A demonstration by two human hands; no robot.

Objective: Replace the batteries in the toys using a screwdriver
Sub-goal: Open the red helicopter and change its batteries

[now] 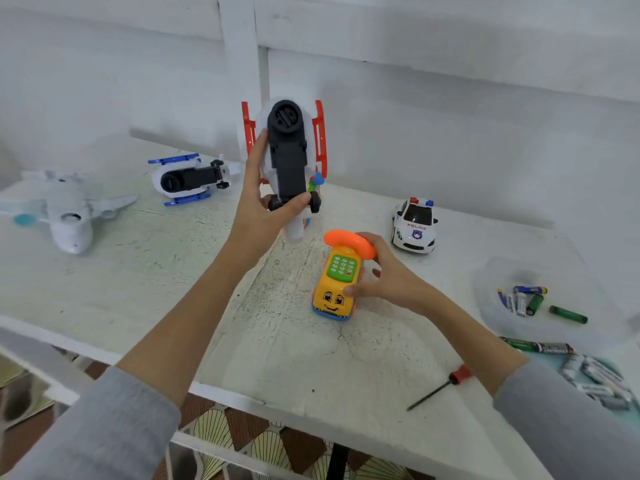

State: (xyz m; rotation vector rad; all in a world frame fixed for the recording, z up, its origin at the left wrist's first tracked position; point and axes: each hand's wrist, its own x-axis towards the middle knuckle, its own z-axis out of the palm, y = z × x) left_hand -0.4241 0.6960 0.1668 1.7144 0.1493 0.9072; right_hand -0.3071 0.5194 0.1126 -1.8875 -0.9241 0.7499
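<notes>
My left hand (258, 202) holds a white toy helicopter with red skids (287, 150) up above the table, its black underside turned toward me. My right hand (384, 275) grips a yellow toy phone car (337, 285) with an orange handset and green keypad, which stands on the white table (311, 358). A red-handled screwdriver (440, 386) lies loose near the front edge, to the right of my right forearm. Loose batteries (523, 299) sit in a clear tray at the right.
A white toy plane (69, 213) and a blue-skid helicopter (188, 180) lying on its side rest at the back left. A police car (414, 225) stands at the back right. More batteries (568, 315) and a pack (599, 379) lie at the right edge. A white wall rises behind.
</notes>
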